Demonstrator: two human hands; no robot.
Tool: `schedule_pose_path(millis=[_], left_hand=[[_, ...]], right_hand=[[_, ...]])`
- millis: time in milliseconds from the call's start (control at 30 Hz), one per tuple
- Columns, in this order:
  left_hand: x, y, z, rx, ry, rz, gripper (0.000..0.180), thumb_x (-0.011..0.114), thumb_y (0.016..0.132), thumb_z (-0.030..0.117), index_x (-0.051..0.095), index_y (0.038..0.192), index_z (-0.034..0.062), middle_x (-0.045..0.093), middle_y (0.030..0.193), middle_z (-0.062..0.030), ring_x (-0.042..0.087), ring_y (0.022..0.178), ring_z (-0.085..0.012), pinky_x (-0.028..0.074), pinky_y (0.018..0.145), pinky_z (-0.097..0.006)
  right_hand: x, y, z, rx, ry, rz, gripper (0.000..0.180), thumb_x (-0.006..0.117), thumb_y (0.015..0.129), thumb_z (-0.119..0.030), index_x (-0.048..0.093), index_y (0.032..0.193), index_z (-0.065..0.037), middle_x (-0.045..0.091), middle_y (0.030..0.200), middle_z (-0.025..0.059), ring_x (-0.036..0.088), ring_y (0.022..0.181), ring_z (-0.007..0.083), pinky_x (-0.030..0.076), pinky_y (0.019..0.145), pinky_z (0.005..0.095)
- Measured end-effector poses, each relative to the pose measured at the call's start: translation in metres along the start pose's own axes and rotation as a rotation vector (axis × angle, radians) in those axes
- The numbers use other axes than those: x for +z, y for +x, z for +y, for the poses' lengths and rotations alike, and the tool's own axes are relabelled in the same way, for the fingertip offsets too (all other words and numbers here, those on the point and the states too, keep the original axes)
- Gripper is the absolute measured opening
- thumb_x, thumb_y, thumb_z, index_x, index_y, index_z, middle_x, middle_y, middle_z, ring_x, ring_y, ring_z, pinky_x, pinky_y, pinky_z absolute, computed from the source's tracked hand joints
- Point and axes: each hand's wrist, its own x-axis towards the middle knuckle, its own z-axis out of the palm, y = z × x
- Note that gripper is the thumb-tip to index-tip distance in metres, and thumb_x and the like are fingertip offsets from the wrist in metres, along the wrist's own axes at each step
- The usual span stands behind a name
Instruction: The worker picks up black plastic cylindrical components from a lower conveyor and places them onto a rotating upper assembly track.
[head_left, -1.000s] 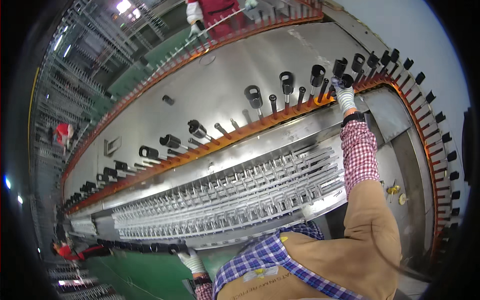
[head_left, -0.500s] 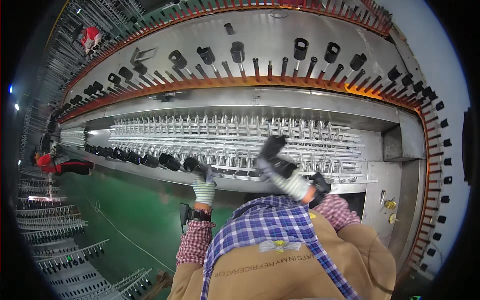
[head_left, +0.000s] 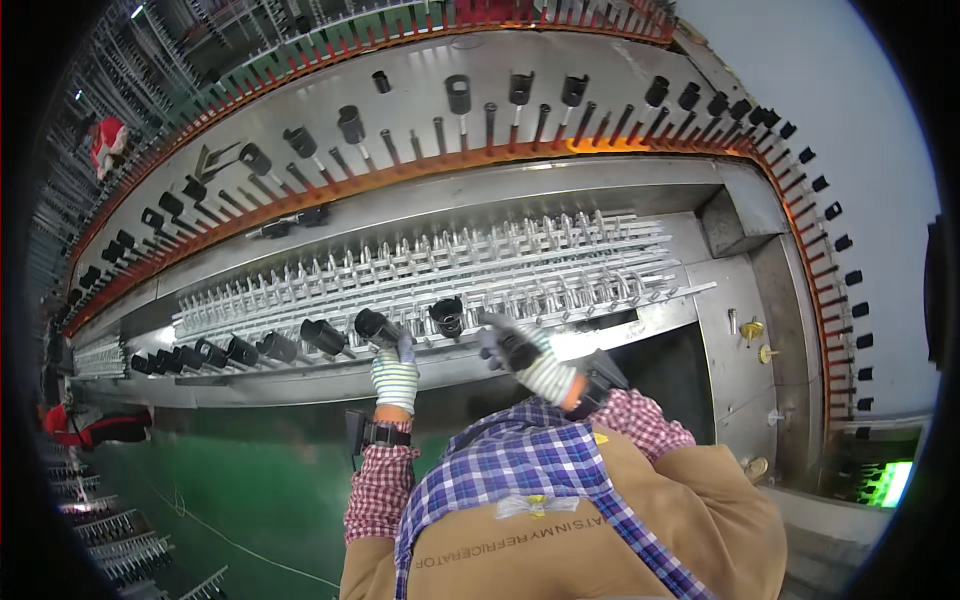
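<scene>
Both my hands wear striped knit gloves with grey fingers. My left hand [head_left: 394, 368] is closed at the near edge of the metal rack, its fingers around the lower end of a black cup-shaped part [head_left: 374, 326]. To the right of it, another black cup-shaped part [head_left: 447, 317] stands tilted on the rack's near row. Over the near edge, my right hand [head_left: 528, 362] is slightly smeared by motion, with a dark cylindrical part [head_left: 516, 349] against its palm. The metal rack [head_left: 560, 290] carries rows of upright silver prongs. Several more black parts [head_left: 240, 350] line its near row leftward.
Beyond the trough, an orange-lit conveyor rail [head_left: 430, 158] carries black parts on rods and curves down the right side. A loose black part [head_left: 381, 82] lies on the far metal surface. Brass-coloured fittings [head_left: 752, 328] sit at right. Red-clad people [head_left: 108, 145] are at far left.
My right hand has drawn back toward me from above the rack. A black part it held now stands on the near row. The view has turned, and my left hand stays by its part.
</scene>
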Motion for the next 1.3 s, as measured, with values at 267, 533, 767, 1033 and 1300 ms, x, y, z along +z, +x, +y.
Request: schedule_pose_path(millis=[267,533,767,1033,1300], left_hand=[[0.013,-0.003,-0.008,-0.037,-0.374,0.054,0.051,0.043,0.077,0.049,0.055,0.084,-0.0006,0.055,0.066,-0.0218,0.055,0.062,-0.0355,0.043,0.059,-0.042],[0.013,-0.020,0.016,0.299,0.172,0.294,0.042,0.048,0.081,0.034,0.050,0.093,-0.0063,0.056,0.080,-0.0235,0.056,0.062,-0.0332,0.045,0.057,-0.040],[0.039,-0.027,0.002,-0.208,-0.458,0.324,0.051,0.050,0.082,0.032,0.039,0.115,-0.0047,0.049,0.108,-0.0209,0.051,0.094,-0.0277,0.041,0.079,-0.034],[0.087,-0.099,0.103,-0.045,-0.763,0.483,0.026,0.053,0.081,0.015,0.046,0.104,0.0028,0.053,0.089,-0.0042,0.049,0.075,-0.0114,0.042,0.055,-0.022],[0.120,-0.090,0.164,0.023,-0.826,0.279,0.032,0.057,0.077,0.014,0.045,0.105,0.0053,0.053,0.082,-0.0069,0.050,0.060,-0.0124,0.043,0.046,-0.023]], right_hand=[[0.010,-0.023,-0.038,-0.058,-1.173,0.326,0.057,0.043,0.079,-0.053,0.062,0.064,-0.001,0.057,0.051,0.0096,0.055,0.044,0.0170,0.043,0.043,0.0297],[-0.039,-0.003,-0.025,-0.284,-1.666,-0.120,0.031,0.040,0.084,-0.029,0.050,0.097,-0.003,0.057,0.065,0.0162,0.057,0.058,0.0290,0.044,0.057,0.0411],[-0.119,-0.008,-0.141,-0.690,-1.269,-0.896,0.048,0.045,0.084,-0.035,0.040,0.118,-0.001,0.055,0.107,0.0107,0.054,0.094,0.0175,0.042,0.083,0.0295],[-0.268,0.069,-0.417,-0.748,-0.779,0.792,0.053,0.055,0.073,-0.034,0.045,0.111,0.002,0.055,0.100,0.0224,0.052,0.094,0.0329,0.040,0.081,0.0358],[-0.303,0.077,-0.470,-0.590,-0.880,0.630,0.047,0.047,0.074,-0.051,0.057,0.085,-0.005,0.054,0.086,0.0122,0.053,0.076,0.0245,0.042,0.064,0.0352]])
